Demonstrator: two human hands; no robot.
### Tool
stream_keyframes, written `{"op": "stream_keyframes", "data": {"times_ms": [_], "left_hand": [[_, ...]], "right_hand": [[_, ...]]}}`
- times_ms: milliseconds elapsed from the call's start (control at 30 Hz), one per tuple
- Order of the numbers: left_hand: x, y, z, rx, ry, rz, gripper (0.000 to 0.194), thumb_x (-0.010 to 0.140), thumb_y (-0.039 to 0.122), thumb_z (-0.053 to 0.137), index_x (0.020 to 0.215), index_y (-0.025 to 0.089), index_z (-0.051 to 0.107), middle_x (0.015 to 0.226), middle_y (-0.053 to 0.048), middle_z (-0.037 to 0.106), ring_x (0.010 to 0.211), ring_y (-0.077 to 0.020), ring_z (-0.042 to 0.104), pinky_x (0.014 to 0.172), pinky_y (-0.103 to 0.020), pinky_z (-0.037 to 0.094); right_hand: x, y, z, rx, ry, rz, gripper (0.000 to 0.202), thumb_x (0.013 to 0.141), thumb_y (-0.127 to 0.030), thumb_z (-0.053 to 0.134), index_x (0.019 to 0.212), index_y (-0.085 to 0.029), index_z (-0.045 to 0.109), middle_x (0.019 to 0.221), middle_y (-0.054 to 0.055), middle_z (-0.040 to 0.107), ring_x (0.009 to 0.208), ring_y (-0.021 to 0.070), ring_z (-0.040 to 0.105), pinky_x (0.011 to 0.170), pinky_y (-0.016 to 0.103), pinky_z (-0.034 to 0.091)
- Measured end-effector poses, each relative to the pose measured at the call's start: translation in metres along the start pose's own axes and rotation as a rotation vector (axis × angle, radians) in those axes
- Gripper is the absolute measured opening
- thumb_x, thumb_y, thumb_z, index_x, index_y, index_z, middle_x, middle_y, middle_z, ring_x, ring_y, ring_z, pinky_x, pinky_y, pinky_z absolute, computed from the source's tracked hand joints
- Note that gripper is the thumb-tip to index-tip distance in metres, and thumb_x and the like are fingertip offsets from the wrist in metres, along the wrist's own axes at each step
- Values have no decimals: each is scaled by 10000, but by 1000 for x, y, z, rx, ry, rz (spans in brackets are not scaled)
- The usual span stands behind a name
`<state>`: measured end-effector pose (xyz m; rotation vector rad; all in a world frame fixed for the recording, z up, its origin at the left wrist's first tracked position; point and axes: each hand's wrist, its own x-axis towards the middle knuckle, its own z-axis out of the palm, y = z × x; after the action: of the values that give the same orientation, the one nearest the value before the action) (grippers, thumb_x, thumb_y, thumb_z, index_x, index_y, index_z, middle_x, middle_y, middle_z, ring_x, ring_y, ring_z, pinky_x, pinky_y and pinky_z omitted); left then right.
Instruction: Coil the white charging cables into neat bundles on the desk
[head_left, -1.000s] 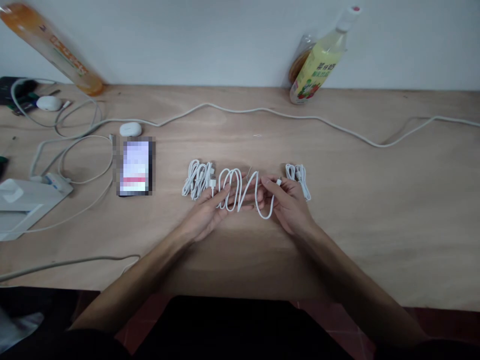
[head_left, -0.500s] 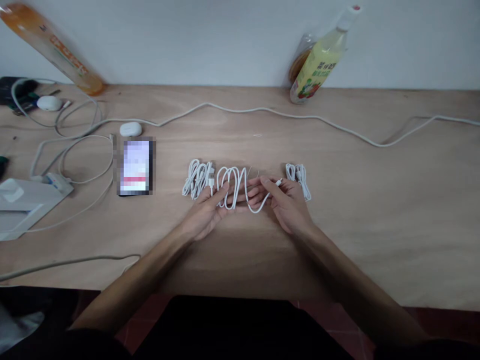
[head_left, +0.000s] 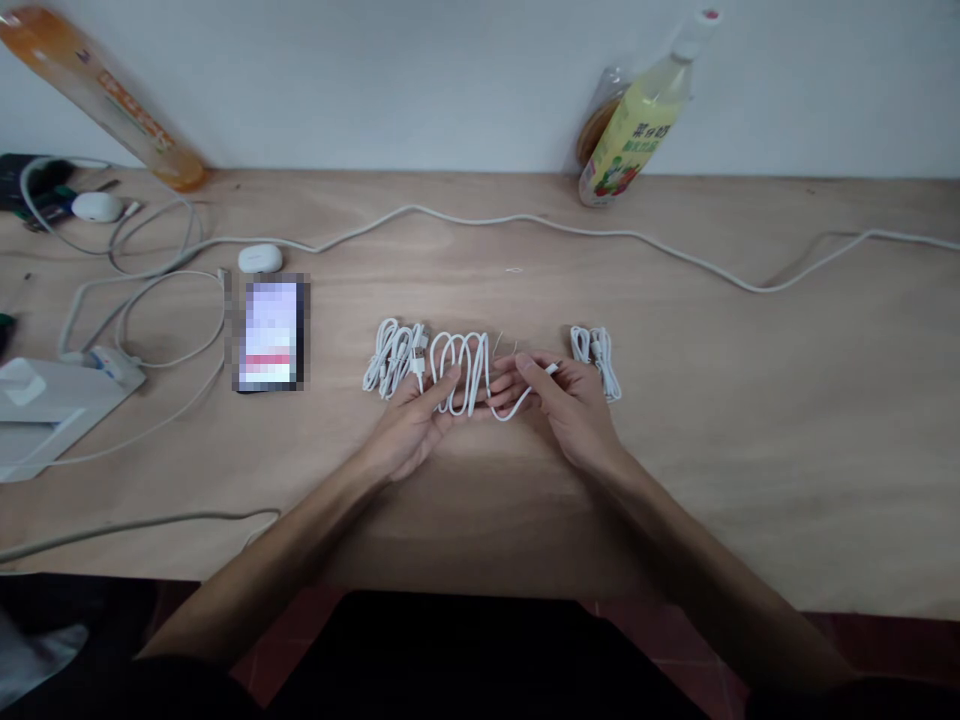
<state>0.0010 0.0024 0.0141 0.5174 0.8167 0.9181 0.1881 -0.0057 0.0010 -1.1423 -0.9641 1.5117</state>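
White cable (head_left: 472, 375), smooth and slender, in loose oval loops.

"What did the cable (head_left: 471, 375) look like?"

"White and slim, its middle gathered in loose loops set side by side (rather like a stretched spring)."

"And its ends?"

"The USB plug (head_left: 419, 360), with a metal tip, stuck out left of the loops. The other end dipped in a low bend, then rose to a small connector (head_left: 553, 368)."

"Where was it?"

"Between the left hand (head_left: 415, 412) and the right hand (head_left: 576, 405)."
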Motion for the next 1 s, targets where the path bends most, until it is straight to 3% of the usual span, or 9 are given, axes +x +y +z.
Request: {"op": "stream_keyframes", "data": {"times_ms": [233,433,700,867,1000], "left_hand": [[0,-2,0,19,2,18,454,932,246,824,1366,183,709,1203,-127,821,1201,-330,778,1058,-516,654],[-1,1,1,76,8,26,563,792,241,958,1306,196,733,1202,-86,814,1191,-283,761,1081,-440,626],[-1,-3,-3,120,-4,43,370,745,177,977,1056,173,776,1091,-45,813,1014,-199,768,992,-346,614],[-2,-3,-2,127,30,57,382,770,189,964,1098,166,769,1182,-76,822,1097,-224,773,1029,-350,618],[-2,-1,0,117,2,46,468,785,188,946,1213,156,760,1160,-107,834,1161,-290,782,1059,-428,636]], "right_hand": [[-1,-1,0,-21,-1,1,469,890,-665,819,980,-205,845,842,61,842,719,203,811,684,346,701],[-1,0,-1,-7,-20,4,452,919,-659,797,1003,-217,843,848,56,839,735,202,812,686,346,694],[-2,-1,1,6,-29,-8,415,937,-625,791,1013,-222,847,846,55,829,688,188,789,665,336,673],[-3,-2,0,-1,-63,-28,327,951,-542,792,1044,-232,839,872,49,827,734,196,800,679,342,673],[-3,-1,0,-7,-53,-21,289,950,-506,788,1070,-248,835,918,42,824,747,185,783,702,353,677]]}}
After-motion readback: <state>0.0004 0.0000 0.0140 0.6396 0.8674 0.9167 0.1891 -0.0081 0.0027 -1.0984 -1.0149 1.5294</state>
